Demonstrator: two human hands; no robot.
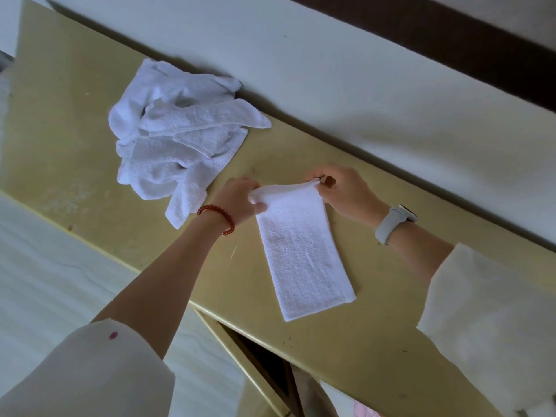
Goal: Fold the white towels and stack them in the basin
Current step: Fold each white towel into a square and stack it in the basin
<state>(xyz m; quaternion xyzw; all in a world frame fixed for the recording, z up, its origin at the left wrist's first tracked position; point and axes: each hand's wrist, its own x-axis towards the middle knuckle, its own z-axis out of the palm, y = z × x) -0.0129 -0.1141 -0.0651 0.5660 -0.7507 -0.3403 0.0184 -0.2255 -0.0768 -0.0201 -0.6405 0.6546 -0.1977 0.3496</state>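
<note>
Yellow tabletop (pixel 331 152), both hands, left hand (pixel 240 197) and right hand (pixel 343 194), pinching folded towel (pixel 301 257); fingertips partly hidden.

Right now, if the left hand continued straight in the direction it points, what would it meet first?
Probably nothing on the tabletop. The left hand, pinching the far edge of the folded towel, points toward the pale wall behind the table. The towel pile lies beside that line.

Both hands reach forward, arms extended: the left hand (pixel 240 197) and right hand (pixel 343 194) each pinch a towel (pixel 301 254) corner.
</note>
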